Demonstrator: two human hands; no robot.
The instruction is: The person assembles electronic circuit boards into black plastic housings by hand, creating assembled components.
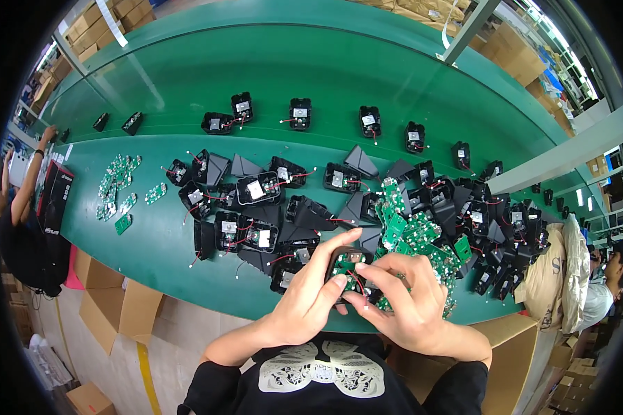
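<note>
In front of my chest, my left hand (304,299) is wrapped round a small black plastic housing (335,265). A green circuit board (354,261) sits in its open side, and the left thumb lies on the board's edge. From the right, my right hand (410,299) reaches in with bent fingers. Its index fingertip presses on the board and its thumb is at the housing's lower edge. A thin red wire (359,282) runs between these fingers, with a small white connector (367,307) at the thumb. The fingers partly cover the board.
Loose circuit boards (422,232) are heaped beyond my right hand, and more boards (118,178) lie at left. Black housings (256,190) with red wires cover the bench (166,228). Others (369,122) stand along the green belt (332,76). Cardboard boxes (121,304) stand below. Other people work at both sides.
</note>
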